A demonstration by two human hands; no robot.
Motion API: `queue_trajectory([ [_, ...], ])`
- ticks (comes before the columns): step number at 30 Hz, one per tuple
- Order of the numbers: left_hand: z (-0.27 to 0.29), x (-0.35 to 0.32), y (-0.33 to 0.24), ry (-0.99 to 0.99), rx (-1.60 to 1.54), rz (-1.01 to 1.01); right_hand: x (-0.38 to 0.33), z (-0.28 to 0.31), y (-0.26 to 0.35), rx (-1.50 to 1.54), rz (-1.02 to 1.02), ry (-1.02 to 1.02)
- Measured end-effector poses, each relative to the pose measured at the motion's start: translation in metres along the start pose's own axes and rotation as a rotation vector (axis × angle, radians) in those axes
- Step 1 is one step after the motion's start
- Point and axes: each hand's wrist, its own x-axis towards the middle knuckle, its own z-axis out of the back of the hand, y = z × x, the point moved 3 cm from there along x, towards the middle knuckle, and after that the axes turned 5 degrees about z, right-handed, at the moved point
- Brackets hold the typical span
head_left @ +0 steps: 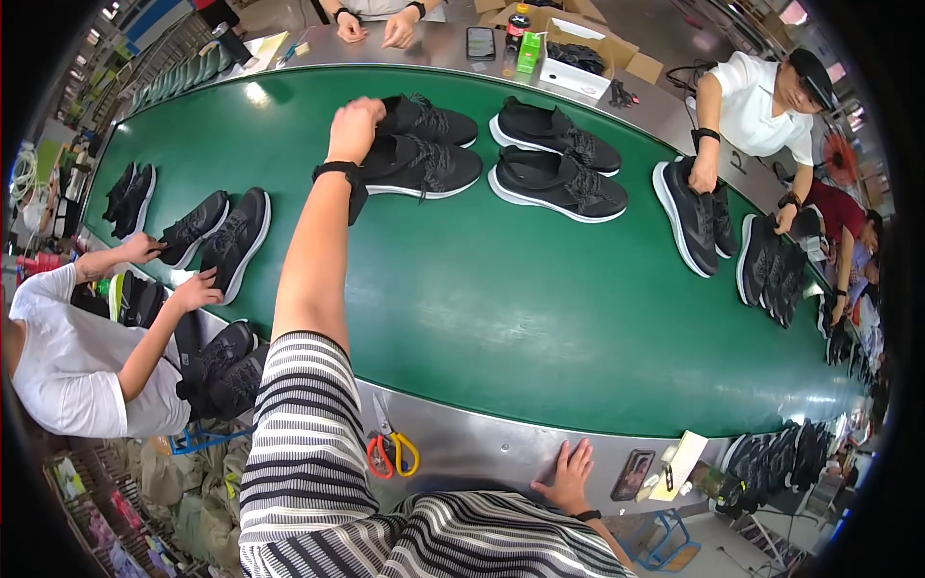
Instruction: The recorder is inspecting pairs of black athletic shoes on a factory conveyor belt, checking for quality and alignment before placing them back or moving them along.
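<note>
My left arm, in a striped sleeve, reaches across the green belt. At its end my left hand [355, 132] is curled at the heel of a black sneaker [429, 120], its fingertips partly hidden. A matching black sneaker [424, 166] with a white sole lies just nearer, its heel beside my wrist. Flat on the metal edge of the table, my right hand [567, 479] has its fingers spread and holds nothing. Scissors [392, 445] with red and yellow handles lie left of it, and a phone [632, 475] lies to its right.
Another pair of black sneakers [559, 183] stands right of the first on the green belt [482, 308]. A co-worker in white [771, 106] handles shoes at the right; another [87, 356] touches a pair at the left. Across the belt are a person's hands, a bottle [516, 34] and an open box [576, 72].
</note>
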Motion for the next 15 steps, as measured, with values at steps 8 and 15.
queue_trajectory([
  [8, 0.004, -0.107, -0.102, -0.150, -0.516, 0.047, -0.002, -0.004, 0.000, 0.019, 0.038, -0.060],
  [15, 0.020, -0.371, -0.237, 0.495, -0.694, 0.155, -0.010, -0.005, -0.001, 0.073, 0.067, -0.103],
])
